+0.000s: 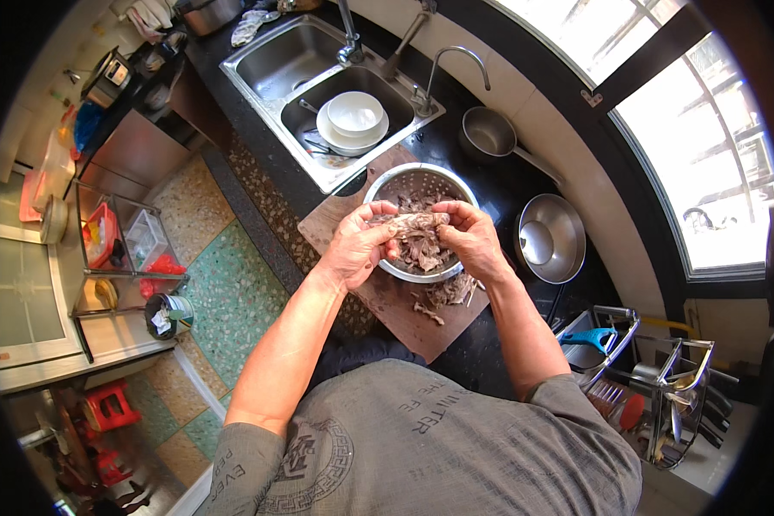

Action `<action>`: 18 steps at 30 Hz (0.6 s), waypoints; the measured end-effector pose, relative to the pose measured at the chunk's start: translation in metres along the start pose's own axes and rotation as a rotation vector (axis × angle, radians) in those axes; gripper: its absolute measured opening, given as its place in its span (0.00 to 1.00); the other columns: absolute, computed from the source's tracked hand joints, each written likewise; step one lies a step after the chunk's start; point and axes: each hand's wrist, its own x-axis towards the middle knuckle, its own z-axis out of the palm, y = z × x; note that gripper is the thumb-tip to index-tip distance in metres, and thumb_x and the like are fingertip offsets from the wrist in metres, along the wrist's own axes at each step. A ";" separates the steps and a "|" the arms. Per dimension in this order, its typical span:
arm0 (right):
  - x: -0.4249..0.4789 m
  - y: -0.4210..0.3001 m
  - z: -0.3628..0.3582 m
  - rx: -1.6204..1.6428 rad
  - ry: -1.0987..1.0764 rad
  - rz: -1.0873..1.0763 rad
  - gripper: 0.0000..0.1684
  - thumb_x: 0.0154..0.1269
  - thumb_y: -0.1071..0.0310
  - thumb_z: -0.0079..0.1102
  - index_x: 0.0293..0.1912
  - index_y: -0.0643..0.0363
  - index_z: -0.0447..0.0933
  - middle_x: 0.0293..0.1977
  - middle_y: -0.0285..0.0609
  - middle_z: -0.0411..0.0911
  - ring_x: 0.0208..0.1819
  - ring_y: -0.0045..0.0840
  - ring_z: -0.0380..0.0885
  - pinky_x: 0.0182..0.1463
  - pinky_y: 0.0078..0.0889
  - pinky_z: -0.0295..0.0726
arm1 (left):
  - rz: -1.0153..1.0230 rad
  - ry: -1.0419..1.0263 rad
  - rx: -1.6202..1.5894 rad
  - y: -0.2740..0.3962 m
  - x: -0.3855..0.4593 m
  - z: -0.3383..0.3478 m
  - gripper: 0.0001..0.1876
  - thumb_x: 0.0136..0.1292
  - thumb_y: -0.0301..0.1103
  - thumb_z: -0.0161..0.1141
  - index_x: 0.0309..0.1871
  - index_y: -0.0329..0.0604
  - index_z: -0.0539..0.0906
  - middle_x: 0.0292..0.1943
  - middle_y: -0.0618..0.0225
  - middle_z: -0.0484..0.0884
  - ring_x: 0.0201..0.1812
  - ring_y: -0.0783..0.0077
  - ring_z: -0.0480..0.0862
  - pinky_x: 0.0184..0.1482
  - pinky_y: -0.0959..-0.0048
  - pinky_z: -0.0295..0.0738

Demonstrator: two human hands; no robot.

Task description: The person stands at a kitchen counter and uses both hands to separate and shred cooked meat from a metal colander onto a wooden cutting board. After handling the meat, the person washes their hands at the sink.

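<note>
My left hand (pixel 361 244) and my right hand (pixel 469 237) pinch the two ends of a meaty bone (pixel 419 224) between their fingers. They hold it above a perforated stainless steel colander (pixel 421 278), which contains shredded cooked meat (pixel 426 253). Beneath the colander lies a wooden cutting board (pixel 400 316). A small heap of meat scraps and bones (pixel 453 290) rests on the board, just below the colander's near rim. The hands partly cover the bone's ends and the colander's sides.
A double steel sink (pixel 326 182) with stacked white bowls (pixel 355 114) stands beyond the board. To the right are a saucepan (pixel 488 132), a steel bowl (pixel 551 238) and a utensil rack (pixel 658 380). A faucet (pixel 350 51) rises over the sink. A small bin (pixel 169 315) is at left.
</note>
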 end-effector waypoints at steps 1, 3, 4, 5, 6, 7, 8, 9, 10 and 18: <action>-0.001 -0.002 0.001 -0.037 0.010 -0.007 0.17 0.60 0.79 0.56 0.50 0.67 0.75 0.34 0.35 0.78 0.33 0.14 0.76 0.38 0.18 0.76 | 0.000 -0.004 -0.002 -0.001 0.001 -0.001 0.15 0.64 0.18 0.54 0.53 0.38 0.70 0.43 0.54 0.80 0.34 0.72 0.80 0.34 0.76 0.78; 0.000 -0.001 0.001 -0.111 0.030 -0.022 0.17 0.60 0.79 0.56 0.50 0.67 0.75 0.34 0.35 0.78 0.34 0.14 0.76 0.39 0.19 0.77 | -0.003 -0.009 -0.016 -0.001 0.003 -0.003 0.15 0.64 0.18 0.54 0.53 0.38 0.70 0.42 0.55 0.80 0.34 0.72 0.80 0.34 0.75 0.78; 0.001 0.003 -0.001 -0.149 0.041 -0.031 0.17 0.60 0.79 0.56 0.50 0.66 0.75 0.34 0.35 0.78 0.34 0.15 0.77 0.40 0.19 0.78 | -0.004 -0.010 -0.028 -0.001 0.004 -0.003 0.15 0.64 0.18 0.55 0.53 0.38 0.70 0.41 0.55 0.80 0.33 0.72 0.80 0.34 0.75 0.78; 0.002 0.006 -0.003 -0.187 0.051 -0.039 0.17 0.60 0.78 0.56 0.50 0.66 0.75 0.34 0.35 0.78 0.34 0.15 0.77 0.40 0.19 0.78 | -0.006 -0.012 -0.039 -0.001 0.005 -0.003 0.14 0.64 0.19 0.55 0.52 0.39 0.71 0.41 0.56 0.80 0.33 0.72 0.80 0.34 0.75 0.78; 0.003 0.008 -0.006 -0.203 0.073 -0.026 0.17 0.59 0.78 0.56 0.50 0.66 0.76 0.35 0.35 0.79 0.35 0.15 0.77 0.41 0.20 0.78 | -0.002 0.000 -0.066 -0.001 0.006 -0.002 0.14 0.64 0.19 0.55 0.52 0.39 0.71 0.40 0.56 0.80 0.33 0.72 0.80 0.34 0.74 0.78; 0.004 0.010 -0.008 -0.220 0.095 -0.013 0.17 0.58 0.79 0.57 0.49 0.66 0.77 0.36 0.36 0.80 0.36 0.15 0.77 0.42 0.20 0.77 | 0.003 0.011 -0.093 0.000 0.006 -0.001 0.14 0.64 0.19 0.55 0.52 0.39 0.71 0.40 0.57 0.80 0.33 0.72 0.80 0.35 0.74 0.78; 0.004 0.011 -0.010 -0.236 0.117 0.000 0.18 0.57 0.79 0.57 0.49 0.65 0.77 0.36 0.36 0.80 0.37 0.16 0.78 0.43 0.20 0.77 | 0.007 0.023 -0.119 0.000 0.006 0.000 0.14 0.64 0.19 0.55 0.52 0.39 0.71 0.39 0.57 0.80 0.33 0.72 0.80 0.35 0.74 0.78; 0.004 0.012 -0.013 -0.249 0.116 0.009 0.18 0.57 0.78 0.58 0.49 0.65 0.77 0.36 0.36 0.80 0.37 0.16 0.78 0.43 0.21 0.77 | -0.005 0.035 -0.117 0.000 0.006 -0.001 0.14 0.64 0.20 0.56 0.52 0.39 0.71 0.39 0.58 0.80 0.33 0.72 0.80 0.35 0.73 0.78; 0.004 0.013 -0.015 -0.262 0.115 0.018 0.18 0.57 0.78 0.58 0.49 0.64 0.78 0.36 0.36 0.80 0.37 0.16 0.78 0.44 0.21 0.77 | -0.017 0.046 -0.115 -0.001 0.007 -0.001 0.14 0.64 0.20 0.56 0.52 0.39 0.71 0.38 0.58 0.80 0.32 0.72 0.80 0.35 0.73 0.78; 0.005 0.018 -0.015 -0.449 0.114 -0.077 0.17 0.60 0.73 0.61 0.50 0.65 0.76 0.36 0.38 0.80 0.36 0.19 0.78 0.45 0.21 0.78 | -0.059 0.113 -0.009 -0.007 0.012 0.000 0.13 0.64 0.21 0.57 0.50 0.40 0.72 0.40 0.61 0.81 0.37 0.72 0.83 0.37 0.76 0.79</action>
